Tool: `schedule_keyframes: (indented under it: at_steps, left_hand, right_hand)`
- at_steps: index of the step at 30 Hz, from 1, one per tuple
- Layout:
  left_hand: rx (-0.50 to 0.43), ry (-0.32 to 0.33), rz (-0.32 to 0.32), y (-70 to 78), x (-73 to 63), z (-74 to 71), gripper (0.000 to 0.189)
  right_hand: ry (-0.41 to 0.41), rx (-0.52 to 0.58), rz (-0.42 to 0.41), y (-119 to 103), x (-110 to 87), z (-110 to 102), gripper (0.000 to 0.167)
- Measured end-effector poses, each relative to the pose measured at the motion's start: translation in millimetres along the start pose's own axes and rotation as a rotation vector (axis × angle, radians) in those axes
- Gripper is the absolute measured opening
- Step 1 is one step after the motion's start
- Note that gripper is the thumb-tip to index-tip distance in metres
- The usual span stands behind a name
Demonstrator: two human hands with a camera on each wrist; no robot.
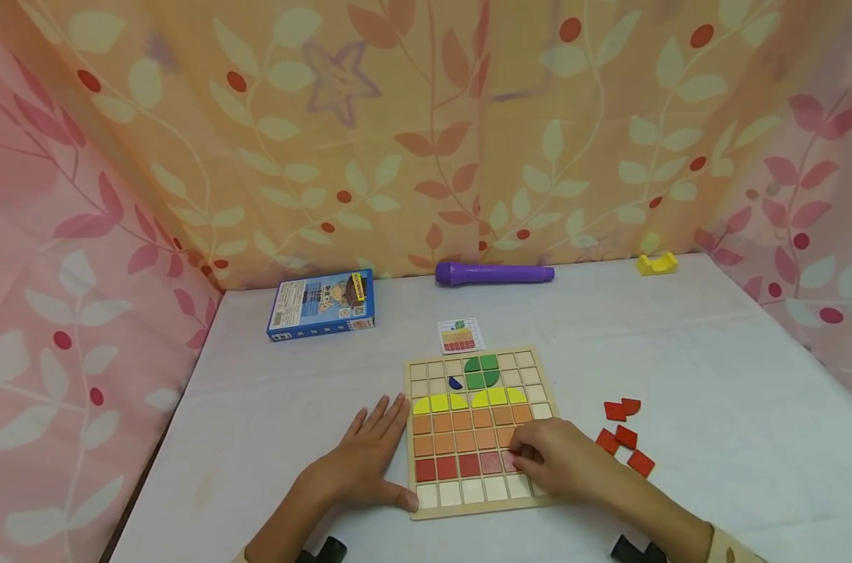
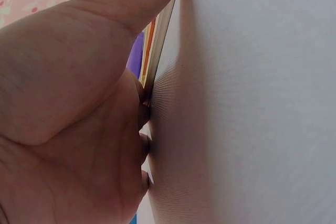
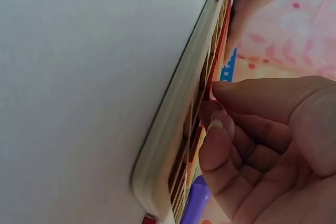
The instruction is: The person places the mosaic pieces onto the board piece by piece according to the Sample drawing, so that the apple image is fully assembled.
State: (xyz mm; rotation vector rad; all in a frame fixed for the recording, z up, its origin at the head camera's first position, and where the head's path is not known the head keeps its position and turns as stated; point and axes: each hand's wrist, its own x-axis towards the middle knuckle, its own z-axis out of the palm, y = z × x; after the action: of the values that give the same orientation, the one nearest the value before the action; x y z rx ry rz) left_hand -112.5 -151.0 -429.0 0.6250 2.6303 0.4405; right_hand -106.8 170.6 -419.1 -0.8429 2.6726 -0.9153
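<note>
A wooden grid board (image 1: pixel 482 512) lies on the white table, filled in rows with green, yellow, orange and red tiles and one small dark blue piece (image 1: pixel 455 383). My left hand (image 1: pixel 362 461) rests spread along the board's left edge, thumb at the near left corner; in its wrist view the palm (image 2: pixel 79 103) stands beside the board's side. The right hand (image 1: pixel 559 457) reaches over the right side, thumb and forefinger pinching at a red square tile (image 1: pixel 512 461) in the red row. Seen from the right wrist, the fingertips (image 3: pixel 216 140) partly hide that tile.
Several loose red tiles (image 1: pixel 640 463) lie right of the board, near my right forearm. A small picture card (image 1: pixel 461 335) sits just behind the board. Farther back are a blue box (image 1: pixel 321 305), a purple microphone-shaped stick (image 1: pixel 496 274) and a yellow piece (image 1: pixel 656 264). Patterned curtains surround the table.
</note>
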Motion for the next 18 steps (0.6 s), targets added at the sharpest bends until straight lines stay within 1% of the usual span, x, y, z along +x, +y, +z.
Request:
schedule_keyframes:
  at_steps: [3,5,8,9,11,13,15,18]
  left_hand:
    - [-0.005,-0.003,0.001,0.7,-0.4,-0.2,0.138]
    - [-0.007,-0.003,0.002,0.6,-0.4,-0.4,0.137]
    - [-0.008,0.000,0.001,0.7,0.0,-0.4,0.138]
    - [-0.009,0.000,0.002,0.6,0.2,-0.3,0.138]
    - [-0.011,-0.001,0.002,0.4,0.5,-0.2,0.138]
    - [-0.010,-0.003,0.002,0.1,0.7,-0.1,0.138]
    - [-0.008,-0.006,0.001,-0.2,0.8,-0.1,0.138]
    - [0.001,-0.010,-0.002,-0.4,0.5,0.1,0.138]
  right_hand:
    - [-0.003,-0.038,-0.028,-1.5,-2.9,0.2,0.009]
    - [-0.006,-0.048,-0.043,-0.9,-6.5,-4.1,0.011]
    - [0.003,-0.079,-0.032,4.8,-14.6,-18.5,0.013]
    - [0.011,-0.101,-0.009,8.0,-18.0,-25.1,0.015]
    - [0.022,-0.158,0.068,15.7,-25.1,-39.7,0.016]
    - [0.011,-0.214,0.174,24.9,-32.3,-54.4,0.016]
    - [-0.008,-0.264,0.298,34.8,-38.7,-66.8,0.018]
    - [-0.039,-0.285,0.434,49.7,-47.4,-78.3,0.025]
